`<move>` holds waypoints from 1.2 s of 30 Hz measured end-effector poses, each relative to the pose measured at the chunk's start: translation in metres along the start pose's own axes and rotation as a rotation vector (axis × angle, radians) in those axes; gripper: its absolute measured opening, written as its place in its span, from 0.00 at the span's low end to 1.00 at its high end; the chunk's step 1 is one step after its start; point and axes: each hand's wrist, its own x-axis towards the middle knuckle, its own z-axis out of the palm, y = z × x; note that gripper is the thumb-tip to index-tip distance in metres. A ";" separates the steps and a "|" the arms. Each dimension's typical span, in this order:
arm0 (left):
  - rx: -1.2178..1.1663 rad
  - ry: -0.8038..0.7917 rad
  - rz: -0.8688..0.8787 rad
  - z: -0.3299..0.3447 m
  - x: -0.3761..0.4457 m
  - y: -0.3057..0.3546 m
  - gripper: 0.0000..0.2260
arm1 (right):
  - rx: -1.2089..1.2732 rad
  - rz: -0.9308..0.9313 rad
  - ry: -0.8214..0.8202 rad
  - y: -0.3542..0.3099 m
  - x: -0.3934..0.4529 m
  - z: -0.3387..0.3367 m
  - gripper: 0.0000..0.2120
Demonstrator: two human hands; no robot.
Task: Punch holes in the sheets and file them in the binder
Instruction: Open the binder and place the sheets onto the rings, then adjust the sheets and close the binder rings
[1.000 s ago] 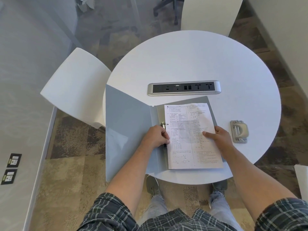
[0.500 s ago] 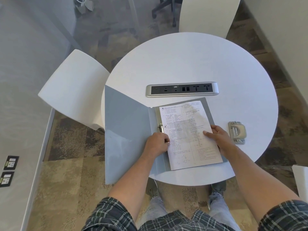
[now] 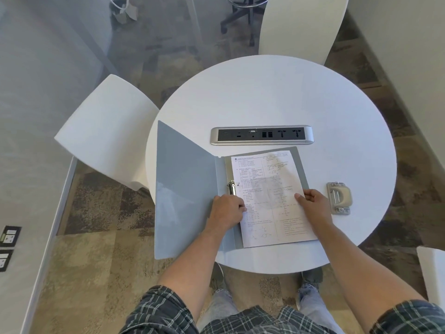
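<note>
A grey binder (image 3: 185,189) lies open on the round white table (image 3: 277,92), its front cover raised to the left. Printed sheets (image 3: 267,189) rest on its right half beside the metal ring clip (image 3: 231,187). My left hand (image 3: 227,210) presses on the sheets' left edge just below the clip, fingers curled; the lower part of the clip is hidden under it. My right hand (image 3: 313,206) grips the sheets' right edge, thumb on top. A grey hole punch (image 3: 339,198) sits on the table just right of my right hand.
A silver power and socket strip (image 3: 262,135) is set into the table behind the binder. White chairs stand at the left (image 3: 106,131), at the far side (image 3: 301,25) and at the right edge (image 3: 433,273). The binder cover overhangs the table's left rim.
The sheets have slid slightly left toward the clip and lie flatter on the binder. Both hands stay on the sheets' edges; the view has shifted a little.
</note>
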 end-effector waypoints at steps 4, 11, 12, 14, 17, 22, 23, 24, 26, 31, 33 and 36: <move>-0.037 -0.003 -0.023 -0.002 0.004 0.003 0.07 | -0.068 -0.023 0.101 0.001 0.000 0.001 0.06; -0.124 -0.059 -0.086 -0.006 0.006 0.004 0.05 | -0.250 -0.027 0.169 -0.003 0.001 0.006 0.04; -0.125 -0.060 -0.085 -0.006 0.006 0.004 0.05 | -0.269 -0.012 0.174 -0.003 0.002 0.007 0.04; -0.126 -0.058 -0.080 -0.007 0.006 0.004 0.05 | -0.304 0.033 0.192 -0.005 0.005 0.011 0.06; -0.152 -0.063 -0.072 -0.007 0.004 0.001 0.06 | -0.452 -0.022 0.260 -0.014 0.000 0.021 0.14; -0.283 0.021 -0.112 -0.009 0.000 -0.005 0.08 | -0.394 -0.325 0.105 -0.040 -0.022 0.050 0.09; -0.317 0.068 -0.129 -0.010 0.000 -0.005 0.07 | -0.348 -0.387 0.067 -0.045 -0.025 0.058 0.08; -0.367 0.122 -0.150 -0.010 -0.001 -0.006 0.07 | -0.308 -0.438 0.025 -0.048 -0.027 0.068 0.07; -0.483 0.219 -0.211 -0.013 -0.001 -0.006 0.05 | -0.290 -0.487 -0.098 -0.054 -0.030 0.085 0.07; -0.827 0.063 -0.392 -0.021 0.003 0.000 0.24 | -0.341 -0.360 -0.409 -0.053 -0.029 0.119 0.27; -0.900 -0.011 -0.401 -0.019 0.006 -0.001 0.30 | -0.398 -0.316 -0.450 -0.047 -0.027 0.122 0.33; -0.904 -0.068 -0.412 -0.016 0.008 -0.002 0.42 | -0.554 -0.365 -0.492 -0.037 -0.023 0.123 0.34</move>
